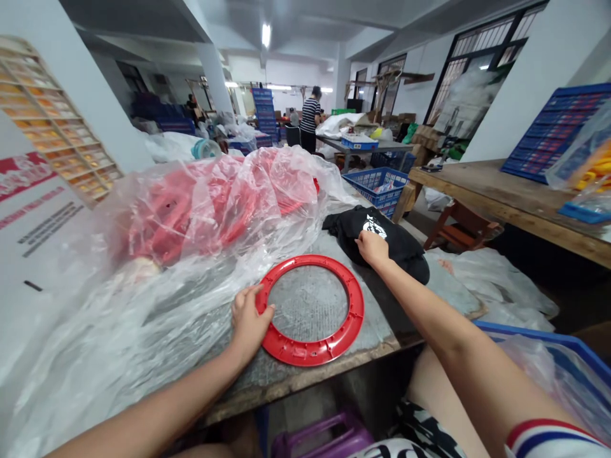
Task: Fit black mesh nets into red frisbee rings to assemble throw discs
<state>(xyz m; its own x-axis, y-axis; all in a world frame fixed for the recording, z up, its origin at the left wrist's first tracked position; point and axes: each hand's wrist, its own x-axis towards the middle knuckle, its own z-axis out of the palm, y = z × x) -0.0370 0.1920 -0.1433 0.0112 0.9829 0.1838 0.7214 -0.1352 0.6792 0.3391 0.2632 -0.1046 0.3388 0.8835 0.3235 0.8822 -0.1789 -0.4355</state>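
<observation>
A red plastic ring (354, 312) with small studs and slots lies on the worktable in front of me. My left hand (251, 321) grips its left side, with the thumb over the rim and the fingers at the outer edge. Beyond the ring to the right is a crumpled black cloth (405, 248) with a white print. My right hand (373, 247) rests on that cloth with its fingers curled closed. Whatever may be between those fingers is hidden.
Clear plastic bags of red parts (205, 203) heap up at the back left of the table (382, 321). A printed white carton (33, 254) stands far left. Blue crates (377, 184) sit beyond and at lower right. A person in a striped shirt (310, 114) stands farther back.
</observation>
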